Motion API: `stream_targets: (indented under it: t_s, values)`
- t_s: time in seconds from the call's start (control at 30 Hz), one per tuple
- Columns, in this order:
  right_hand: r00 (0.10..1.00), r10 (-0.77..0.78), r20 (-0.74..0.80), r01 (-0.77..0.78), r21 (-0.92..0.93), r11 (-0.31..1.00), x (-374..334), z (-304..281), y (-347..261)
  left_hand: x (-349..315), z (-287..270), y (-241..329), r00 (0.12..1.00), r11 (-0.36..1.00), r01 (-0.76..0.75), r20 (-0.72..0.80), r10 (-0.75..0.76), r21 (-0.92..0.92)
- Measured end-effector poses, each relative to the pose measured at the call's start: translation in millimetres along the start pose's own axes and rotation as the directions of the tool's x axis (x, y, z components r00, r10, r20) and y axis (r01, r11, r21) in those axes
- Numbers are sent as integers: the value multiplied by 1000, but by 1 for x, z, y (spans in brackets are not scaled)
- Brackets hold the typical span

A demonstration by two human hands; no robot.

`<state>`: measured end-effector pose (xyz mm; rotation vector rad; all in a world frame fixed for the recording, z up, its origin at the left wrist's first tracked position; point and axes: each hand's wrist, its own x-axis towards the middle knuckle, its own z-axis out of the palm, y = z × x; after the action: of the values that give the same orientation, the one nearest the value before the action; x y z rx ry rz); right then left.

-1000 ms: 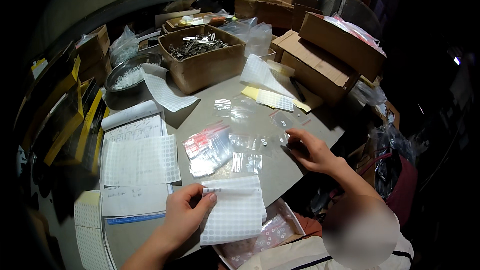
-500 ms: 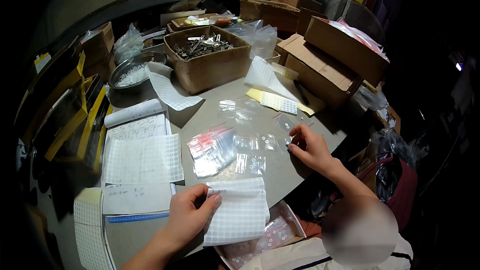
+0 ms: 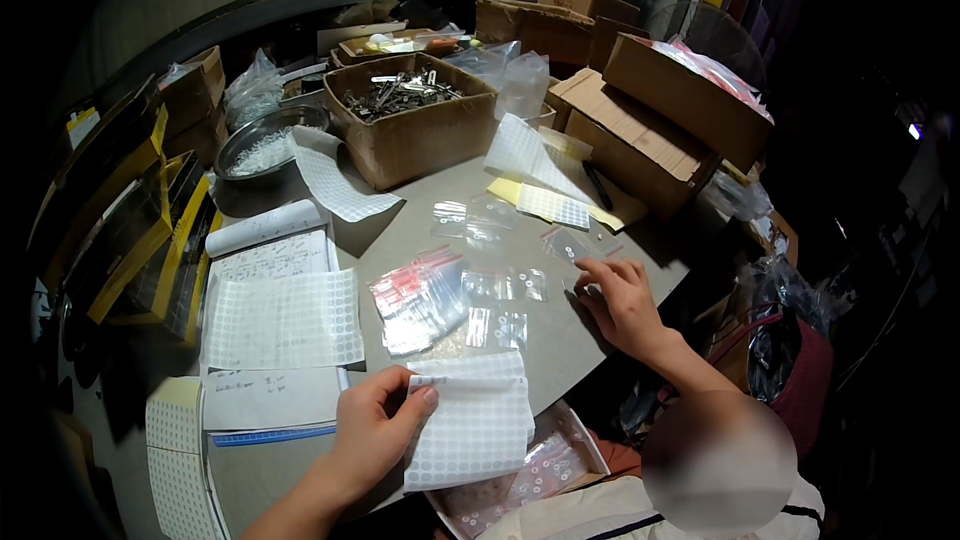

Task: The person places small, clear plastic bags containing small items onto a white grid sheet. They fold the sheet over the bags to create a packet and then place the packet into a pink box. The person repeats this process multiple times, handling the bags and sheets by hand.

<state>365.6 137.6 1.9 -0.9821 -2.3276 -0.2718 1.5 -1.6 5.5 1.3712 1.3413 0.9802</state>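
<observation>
My left hand (image 3: 372, 432) pinches a sheet of small round grey stickers (image 3: 470, 430) by its left edge, above the table's near edge. At the right, my right hand (image 3: 622, 302) hangs low over the table with thumb and forefinger apart. I can make out nothing held in it. Just beyond its fingertips lies a small clear zip bag (image 3: 566, 244) with a red seal line. Several more clear bags (image 3: 490, 285), some bearing round white ring marks, lie between my hands. Left of them is a fanned stack of red-edged zip bags (image 3: 418, 302).
A notebook (image 3: 268, 252) with another sticker sheet (image 3: 285, 318) over it lies at the left. Farther back stand a metal bowl (image 3: 240, 162) of small clear pieces and a carton (image 3: 410, 145) of metal parts. Cartons (image 3: 640, 140) crowd the right; an open box (image 3: 590, 440) sits below the near edge.
My right thumb and forefinger have parted from a closer pinch, and the hand has shifted slightly toward me. My left hand keeps hold of the sticker sheet.
</observation>
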Motion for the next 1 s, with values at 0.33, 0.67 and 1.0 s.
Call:
stream_targets:
  t_s: [0.33, 0.67, 1.0]
  values:
    - [965, 261, -4, -260, 65, 963, -28, 4, -13, -1, 5, -1, 996, 997, -59, -64, 56, -47]
    - [985, 60, 160, -90, 184, 979, -28, 1, -35, -1, 5, -2, 994, 994, -90, -70, 86, -64]
    - [983, 136, 123, -128, -73, 989, -2, 8, 11, 0, 5, -5, 996, 996, -68, -55, 65, -56]
